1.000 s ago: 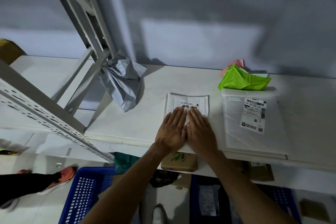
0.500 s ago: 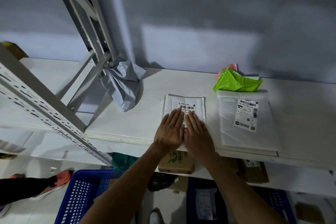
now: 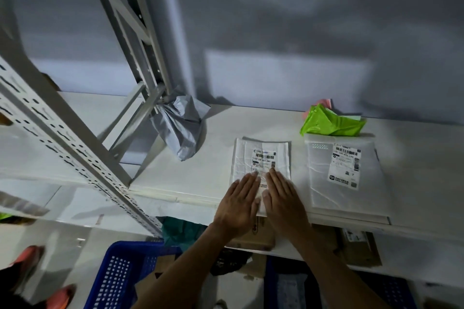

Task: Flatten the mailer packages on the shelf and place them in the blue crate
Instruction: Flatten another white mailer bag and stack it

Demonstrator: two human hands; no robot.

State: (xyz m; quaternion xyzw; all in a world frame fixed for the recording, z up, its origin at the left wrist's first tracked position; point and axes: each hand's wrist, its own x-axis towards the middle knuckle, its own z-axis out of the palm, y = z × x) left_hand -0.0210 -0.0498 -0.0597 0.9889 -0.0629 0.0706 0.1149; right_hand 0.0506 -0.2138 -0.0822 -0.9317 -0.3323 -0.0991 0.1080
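Both hands lie flat on the small white mailer (image 3: pixel 262 155) at the centre of the frame, the left hand (image 3: pixel 239 204) and right hand (image 3: pixel 283 204) side by side, fingers straight and pressing down, gripping nothing. The mailer sits at the front edge of the white shelf (image 3: pixel 213 158), its long axis running up the frame, away from the palms; only the near half is covered, so the label end lies just beyond the fingertips. It looks thin, creased, nearly flat already. A blue crate (image 3: pixel 118 276) stands below at lower left, and I'd say the left hand is the nearer to it.
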